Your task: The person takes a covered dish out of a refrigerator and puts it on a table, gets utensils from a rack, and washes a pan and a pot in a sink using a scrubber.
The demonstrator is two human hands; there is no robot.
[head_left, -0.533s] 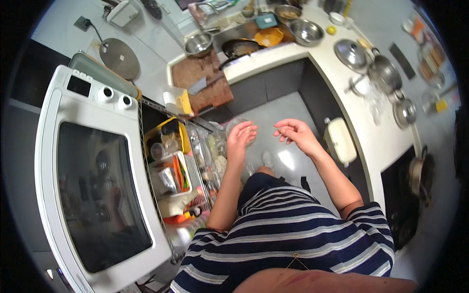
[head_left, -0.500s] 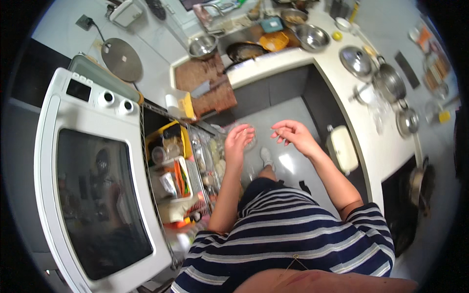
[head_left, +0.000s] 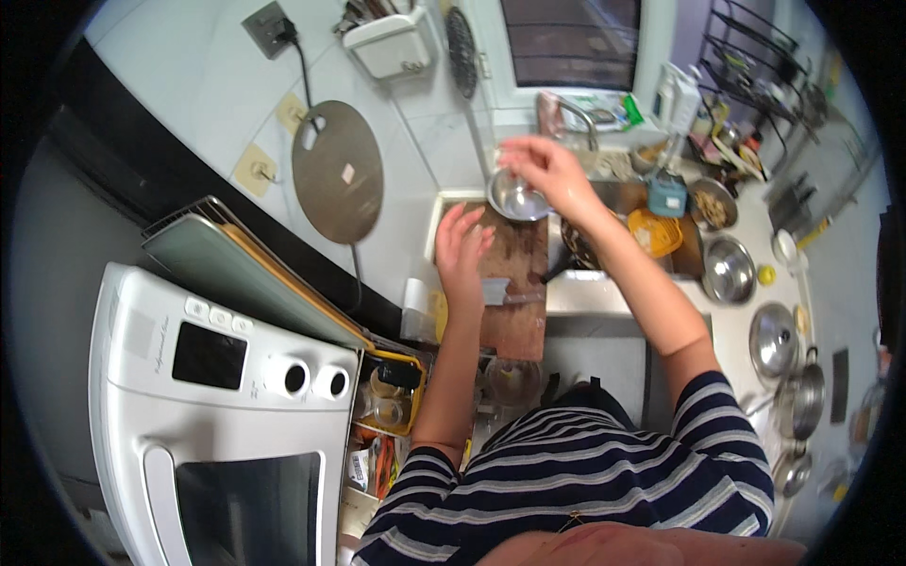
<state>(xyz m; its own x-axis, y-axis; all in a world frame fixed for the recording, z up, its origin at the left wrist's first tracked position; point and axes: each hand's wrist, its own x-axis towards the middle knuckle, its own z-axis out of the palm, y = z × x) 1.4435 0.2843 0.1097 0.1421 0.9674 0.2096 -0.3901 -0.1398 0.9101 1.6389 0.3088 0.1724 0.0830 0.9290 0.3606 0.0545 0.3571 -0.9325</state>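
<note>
My right hand [head_left: 549,174] reaches up and forward over a steel bowl [head_left: 522,200] at the far end of a wooden cutting board [head_left: 514,330]. Its fingers are loosely bent and apart, with nothing visible in them; contact with the bowl rim is not clear. Above the left side of the board, my left hand [head_left: 461,253] is raised, empty, fingers spread. A knife with a broad blade [head_left: 494,291] lies across the board, its handle toward the sink.
The sink holds an orange basket [head_left: 654,232] and a dark pan, partly behind my right forearm. Another steel bowl [head_left: 729,269] and a pot lid [head_left: 774,340] stand along the right counter. A white oven [head_left: 217,424] fills the left. A grey round board [head_left: 338,174] hangs on the wall.
My view has swung toward the counter corner and window. Both hands have gone from above the floor to above the cutting board, the right one farther, reaching the steel bowl.
</note>
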